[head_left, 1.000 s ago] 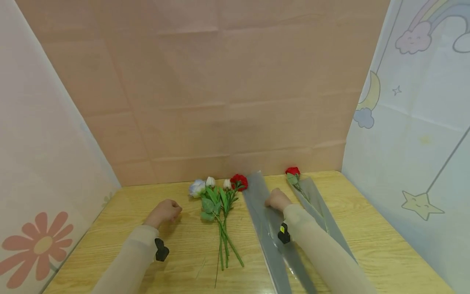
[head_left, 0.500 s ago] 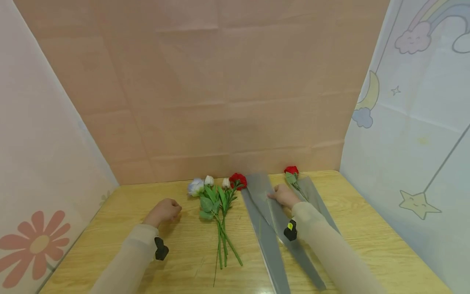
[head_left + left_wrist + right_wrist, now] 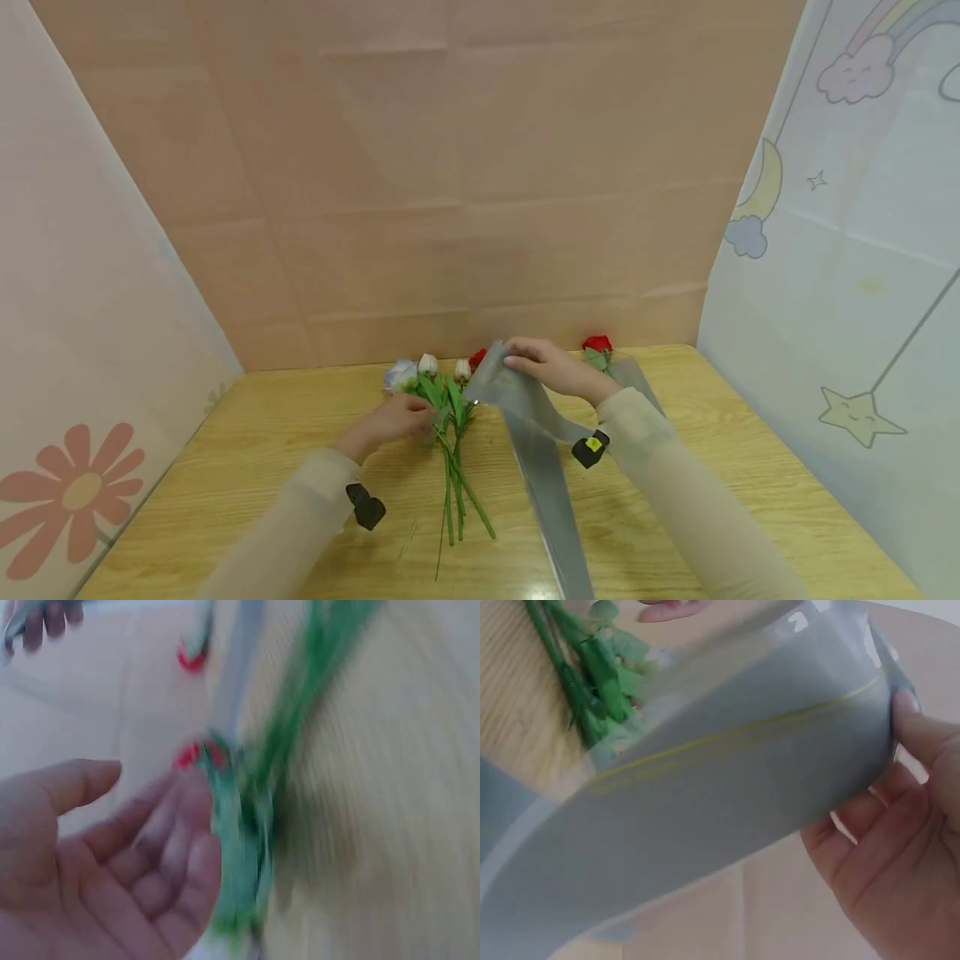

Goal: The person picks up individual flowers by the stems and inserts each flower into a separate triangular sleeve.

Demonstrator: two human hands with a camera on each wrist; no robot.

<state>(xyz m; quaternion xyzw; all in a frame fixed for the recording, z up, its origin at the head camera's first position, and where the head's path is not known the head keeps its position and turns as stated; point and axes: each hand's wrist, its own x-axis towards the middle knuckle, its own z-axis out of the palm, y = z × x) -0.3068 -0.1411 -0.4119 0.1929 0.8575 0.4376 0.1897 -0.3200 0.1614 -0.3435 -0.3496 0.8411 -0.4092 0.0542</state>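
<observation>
My right hand point(image 3: 558, 368) pinches the top end of a grey translucent flower sleeve point(image 3: 498, 385), which is lifted and bent. In the right wrist view, the sleeve point(image 3: 735, 787) has a thin yellow line, and the thumb lies on its edge. My left hand point(image 3: 397, 421) is beside the leaves of a flower bunch point(image 3: 455, 475). The left wrist view is blurred, but the left hand point(image 3: 127, 862) shows loosely bent fingers and the thumb apart; whether it touches the leaves I cannot tell. Two white tulips point(image 3: 427, 364), a pale blue flower point(image 3: 401, 375) and a partly covered red flower point(image 3: 477, 358) top the bunch.
Another grey sleeve point(image 3: 551, 500) lies flat right of the stems. Farther right, a red rose point(image 3: 597, 342) lies at a second grey sleeve point(image 3: 636, 379), partly hidden by the right arm. Fabric walls stand behind and on both sides of the wooden table point(image 3: 780, 500).
My right hand has lifted the grey flower sleeve off the table and brought it left, over the red flower. My left hand has moved right to the leaves.
</observation>
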